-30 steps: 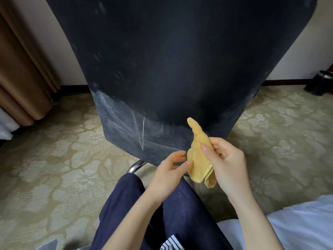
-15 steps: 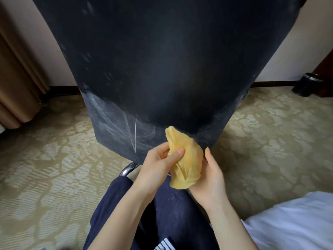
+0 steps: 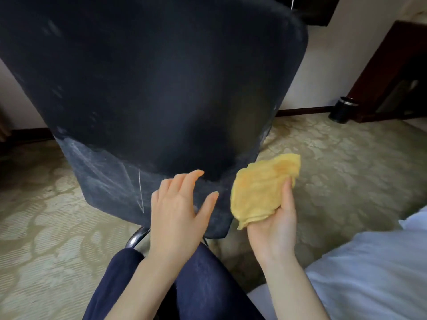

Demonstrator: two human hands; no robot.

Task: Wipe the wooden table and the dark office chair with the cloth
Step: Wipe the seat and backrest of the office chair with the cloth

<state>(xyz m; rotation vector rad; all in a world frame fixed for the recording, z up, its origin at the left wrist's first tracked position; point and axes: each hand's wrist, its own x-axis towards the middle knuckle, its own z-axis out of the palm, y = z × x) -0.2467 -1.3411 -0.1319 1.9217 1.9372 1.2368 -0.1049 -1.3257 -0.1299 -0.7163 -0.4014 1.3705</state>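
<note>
Right hand (image 3: 273, 225) cradles the yellow cloth (image 3: 261, 192); left hand (image 3: 175, 211), fingers spread, before the dark chair back (image 3: 150, 88).

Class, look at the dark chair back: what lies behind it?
Beside the chair back, patterned carpet, a pale wall and a black bin show. Whatever lies directly behind it, seat included, is hidden.

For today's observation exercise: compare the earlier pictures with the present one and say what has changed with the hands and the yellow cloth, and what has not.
The left hand has let go of the yellow cloth and now lies open against the lower back of the dark office chair. The right hand alone holds the cloth, spread flatter over its palm and shifted right, off the chair. The chair stays in place, its lower back still streaked pale.
</note>
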